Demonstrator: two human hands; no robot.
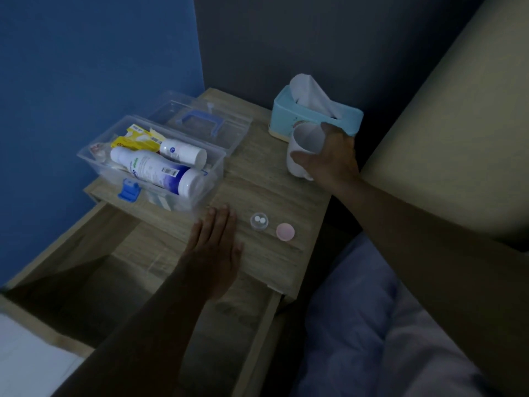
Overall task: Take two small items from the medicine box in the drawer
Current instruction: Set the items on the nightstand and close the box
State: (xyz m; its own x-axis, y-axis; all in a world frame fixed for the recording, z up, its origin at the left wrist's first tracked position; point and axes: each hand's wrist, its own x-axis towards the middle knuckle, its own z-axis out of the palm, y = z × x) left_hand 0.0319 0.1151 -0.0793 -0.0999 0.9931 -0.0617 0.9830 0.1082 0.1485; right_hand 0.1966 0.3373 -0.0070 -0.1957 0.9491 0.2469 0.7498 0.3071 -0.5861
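Medicine box (pixel 200 179), clear plastic, sits open on the wooden tabletop (pixel 266 179) at its left-rear part, w/ lid (pixel 206 121) flipped back behind it, blue handle on the lid, blue latch (pixel 129 191) on the front wall. Inside: large white bottle (pixel 156 170) lying on its side w/ blue-purple label, smaller white bottle (pixel 183 151) behind it, yellow packets (pixel 137 138) toward the rear-left; rest of contents too dim to tell.

Right of the box, near the tabletop's front edge: small clear round container (pixel 259 221) w/ two white tablets (pixel 259 219) in it, and just beside it, apart, a pink round cap (pixel 285 231) lying flat.

Left hand (pixel 214 247) rests flat on the tabletop's front edge, palm down, fingers (pixel 219 222) straight and close together, holding nothing, tips near the box's front-right corner and just left of the clear container.

Right hand (pixel 329 159) at the rear-right is wrapped on a white cup (pixel 303 150), thumb across the near side, other fingers on the far side; cup upright, slightly tilted. Can't tell if it touches the tabletop. Right behind it: light-blue tissue box (pixel 286 116) w/ white tissue sticking up.

Below the tabletop the drawer (pixel 86 267) is pulled open, dark inside. Blue wall at left, bedding (pixel 372 325) at lower right.
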